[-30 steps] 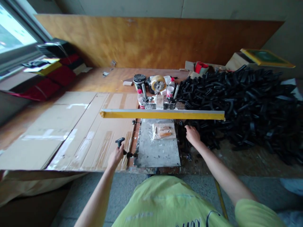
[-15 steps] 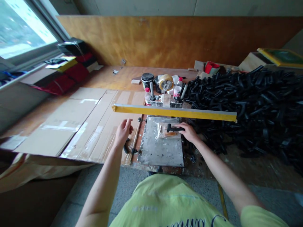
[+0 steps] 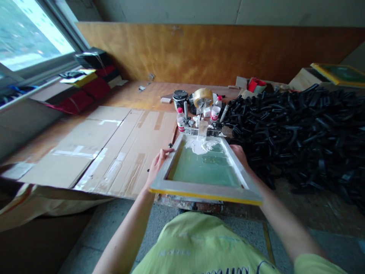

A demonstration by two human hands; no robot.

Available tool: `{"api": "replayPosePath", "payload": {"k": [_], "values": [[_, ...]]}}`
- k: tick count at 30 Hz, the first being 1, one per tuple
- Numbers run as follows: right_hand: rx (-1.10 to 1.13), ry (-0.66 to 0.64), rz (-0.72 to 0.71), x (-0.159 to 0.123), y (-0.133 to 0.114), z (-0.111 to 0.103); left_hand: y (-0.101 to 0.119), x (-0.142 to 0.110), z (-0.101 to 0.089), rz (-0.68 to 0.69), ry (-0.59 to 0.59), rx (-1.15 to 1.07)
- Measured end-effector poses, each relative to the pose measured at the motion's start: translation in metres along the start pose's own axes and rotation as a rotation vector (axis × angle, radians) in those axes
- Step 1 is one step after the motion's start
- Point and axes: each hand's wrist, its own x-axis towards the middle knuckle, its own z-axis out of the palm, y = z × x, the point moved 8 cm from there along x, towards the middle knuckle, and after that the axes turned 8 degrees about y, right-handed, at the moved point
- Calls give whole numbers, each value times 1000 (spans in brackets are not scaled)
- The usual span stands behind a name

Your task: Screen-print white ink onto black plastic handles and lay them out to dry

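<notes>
A screen printing frame (image 3: pixel 205 189) with a pale metal rim, yellow front edge and green mesh hangs tilted over the work base in front of me. White ink (image 3: pixel 199 146) is smeared at the mesh's far end, where a pale flat scraper (image 3: pixel 202 130) stands. My left hand (image 3: pixel 157 163) is closed on the left rim, its fingers near the far corner. At the right rim is my right hand (image 3: pixel 239 154), closed round the side, its fingertips hidden by the frame. The metal plate and black plastic part below are covered by the frame.
A large heap of black plastic parts (image 3: pixel 296 125) lies close on the right. Flattened cardboard (image 3: pixel 114 152) covers the table to the left. Behind the frame stand a red-capped bottle (image 3: pixel 180 118), a black-lidded tub (image 3: pixel 180 99) and a tape roll (image 3: pixel 203 97).
The frame, raised before with its front edge facing me, has swung down toward me over the plate. My right hand has let go of the black plastic part; both hands are now at the frame's sides.
</notes>
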Motion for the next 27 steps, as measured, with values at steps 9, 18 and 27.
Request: {"api": "replayPosePath", "payload": {"k": [9,18,27], "values": [[781,-419,299,100,-51,40,-112,-18,9,-206,-104,187],[1033,-448,-170,53,-87,-13,-125,-17,10,-208,-111,196],[1000,-351,-43,51,-88,-18,-119,-21,12,-229,-77,98]]}}
